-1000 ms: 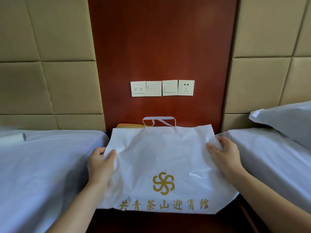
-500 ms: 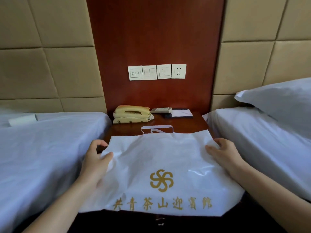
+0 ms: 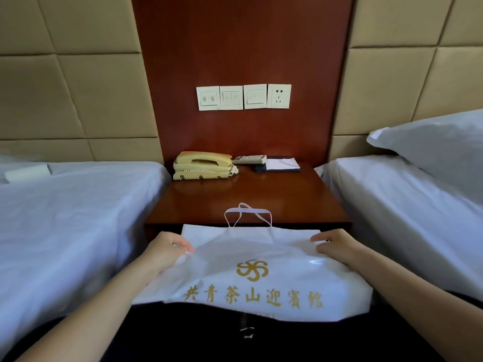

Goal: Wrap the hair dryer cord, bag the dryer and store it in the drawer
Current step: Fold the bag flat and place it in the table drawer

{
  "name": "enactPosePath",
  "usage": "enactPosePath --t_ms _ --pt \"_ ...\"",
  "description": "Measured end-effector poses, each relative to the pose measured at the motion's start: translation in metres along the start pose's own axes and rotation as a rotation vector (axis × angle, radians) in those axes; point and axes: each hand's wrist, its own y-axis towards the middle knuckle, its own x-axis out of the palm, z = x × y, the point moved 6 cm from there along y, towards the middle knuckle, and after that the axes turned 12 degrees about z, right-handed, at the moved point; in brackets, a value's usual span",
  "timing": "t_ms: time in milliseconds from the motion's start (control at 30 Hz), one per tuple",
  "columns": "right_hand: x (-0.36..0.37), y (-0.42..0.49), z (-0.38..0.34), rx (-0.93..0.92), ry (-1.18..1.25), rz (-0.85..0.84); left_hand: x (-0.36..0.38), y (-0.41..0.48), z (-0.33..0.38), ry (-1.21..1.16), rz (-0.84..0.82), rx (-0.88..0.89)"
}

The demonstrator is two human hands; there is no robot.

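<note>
Centrally, a white bag (image 3: 251, 259) lies flat across the person's lap, just in front of the near edge of the desk (image 3: 261, 197). Its loop handle (image 3: 248, 214) points away from the person and overlaps the desk's near edge. Printed on the bag in gold: a pinwheel-like logo (image 3: 252, 269), and beneath it one row of Chinese characters (image 3: 253, 297) reading 共青茶山迎宾馆. Bag contents cannot be seen; the dryer itself is not visible.

Left hand (image 3: 167, 250): fingers curled closed, pinching a fold of the bag at its left side near the top. Right hand (image 3: 337, 245): fingers bent downward onto the bag's upper right corner; whether it grips the material or only presses on it cannot be told.

At the desk's far edge, left side, stands a cream telephone (image 3: 202, 165) with a coiled cord. A remote (image 3: 249, 159) lies right of it, touching a dark pad holder with white paper (image 3: 281, 164).

On the wood panel behind, four white wall plates (image 3: 243, 96) sit in a row; the rightmost is a socket, the leftmost carries two small round symbols, illegible.

White-sheeted beds (image 3: 65, 218) flank the desk on both sides; a pillow (image 3: 431, 142) lies on the right one.
</note>
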Motion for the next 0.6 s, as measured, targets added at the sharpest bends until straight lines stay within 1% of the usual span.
enactPosePath --t_ms 200,467,533,600 --pt "0.013 0.033 0.001 -0.018 -0.044 0.077 0.020 0.026 -0.001 0.117 0.024 0.039" --pt "0.031 0.047 0.017 -0.078 -0.177 0.144 0.042 0.032 -0.008 0.074 0.159 0.085" --pt "0.037 0.048 0.017 -0.120 -0.244 0.169 0.049 0.029 -0.009 0.158 0.192 0.136" --pt "0.042 0.049 0.019 -0.148 -0.303 0.196 0.054 0.028 -0.004 0.299 0.225 0.206"
